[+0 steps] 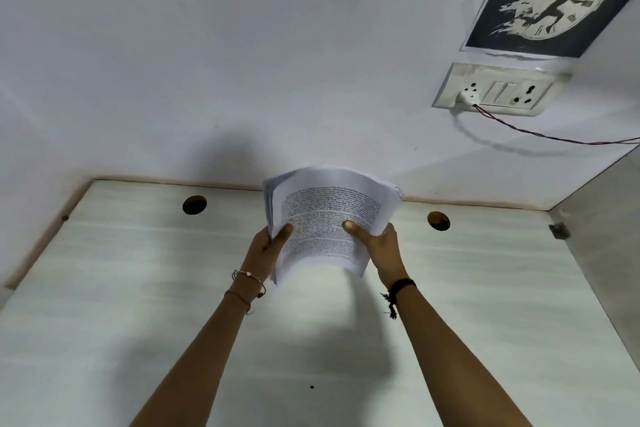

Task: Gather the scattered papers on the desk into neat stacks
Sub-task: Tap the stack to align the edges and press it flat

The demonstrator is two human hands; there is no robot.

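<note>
Done: printed sheets (325, 218) are gathered into one bundle, no loose sheets seen on the bench (138, 288).
Hands: bundle is pinched by left hand (268, 246) and right hand (379, 244).
Left: squaring, setting down.

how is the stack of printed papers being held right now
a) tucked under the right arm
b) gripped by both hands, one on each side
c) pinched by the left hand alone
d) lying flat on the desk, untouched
b: the left hand and the right hand each grip one side of the stack of printed papers, with both thumbs pressed on the front sheet.
</note>
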